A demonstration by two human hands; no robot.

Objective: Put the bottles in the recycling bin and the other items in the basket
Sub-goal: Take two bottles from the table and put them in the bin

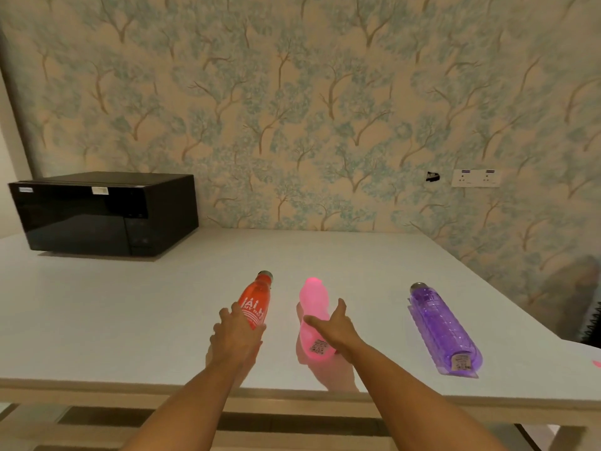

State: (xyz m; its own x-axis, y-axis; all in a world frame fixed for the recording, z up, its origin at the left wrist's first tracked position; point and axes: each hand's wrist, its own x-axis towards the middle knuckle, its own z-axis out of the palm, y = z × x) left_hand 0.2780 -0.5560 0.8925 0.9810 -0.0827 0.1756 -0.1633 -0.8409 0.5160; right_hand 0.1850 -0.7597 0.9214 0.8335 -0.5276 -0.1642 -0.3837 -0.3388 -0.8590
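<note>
While three bottles lie on the white desk (pixel 374 271), the left hand (pixel 235 336) curls its grip round the red bottle (pixel 257 301); the right hand (pixel 336 327), fingers spread, reaches over the pink bottle (pixel 313 317). Purple bottle (pixel 444 330) lies well apart to the right. Black microwave (pixel 104 213) stands far left.

Looks like a home room — tree-patterned wallpaper (pixel 292 109), black glossy microwave oven (pixel 104 213) on white surface (pixel 357 255), white wall sockets (pixel 476 178).
</note>
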